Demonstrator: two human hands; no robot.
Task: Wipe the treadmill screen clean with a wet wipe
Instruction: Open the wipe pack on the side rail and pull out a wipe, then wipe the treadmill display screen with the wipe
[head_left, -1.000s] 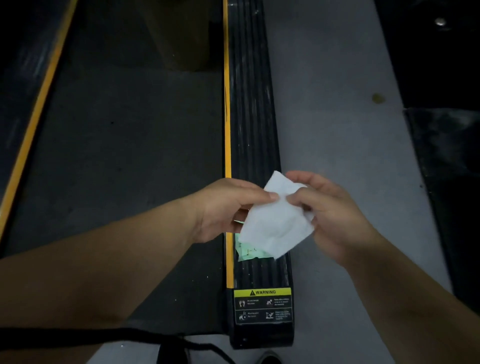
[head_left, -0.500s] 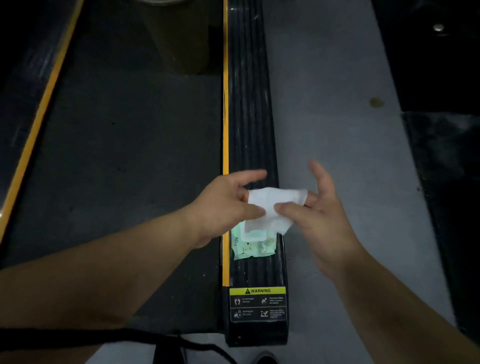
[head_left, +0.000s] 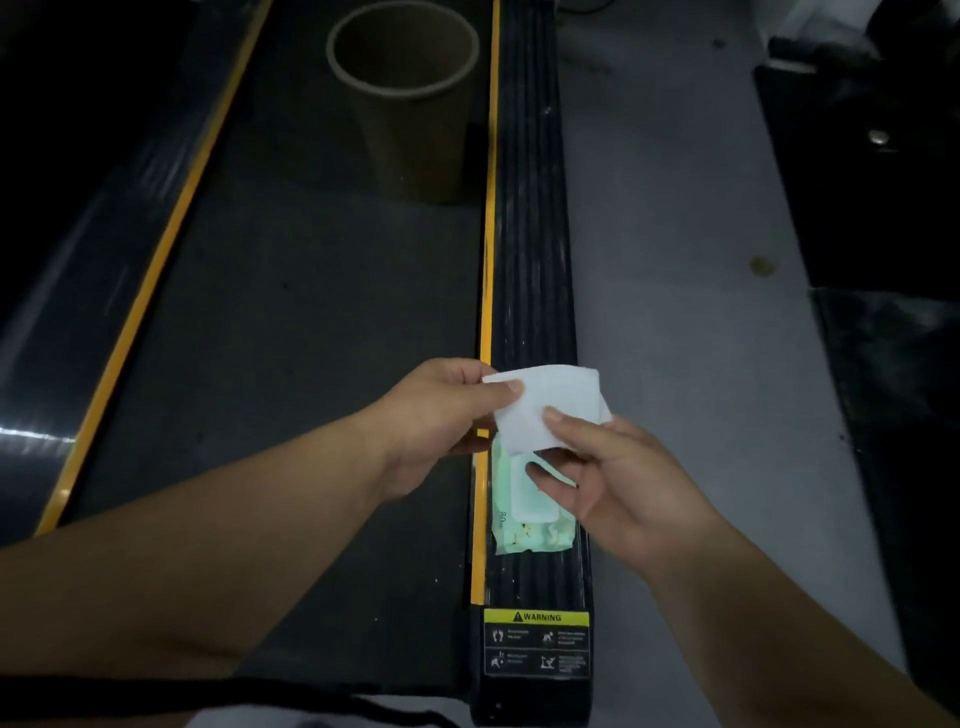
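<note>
Both hands pinch one white wet wipe (head_left: 545, 410) — left hand (head_left: 441, 415) on its left edge, right hand (head_left: 613, 483) on its lower edge — above the pale green wipe pack (head_left: 524, 525) lying on the treadmill's black ribbed side rail (head_left: 530, 260). Brown cylindrical bin (head_left: 410, 93) stands on the dark belt (head_left: 291, 291) ahead; treadmill screen out of view.

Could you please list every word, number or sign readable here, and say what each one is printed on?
"WARNING", with a triangle alert sign: yellow header of the warning label at the near end of the treadmill side rail.
Four pictograms with small captions below that header: too small to read.
Small number, possibly "80", on the green wet wipe pack lying on the rail: too blurred to be sure.
The wet wipe in the hands: no print.
</note>
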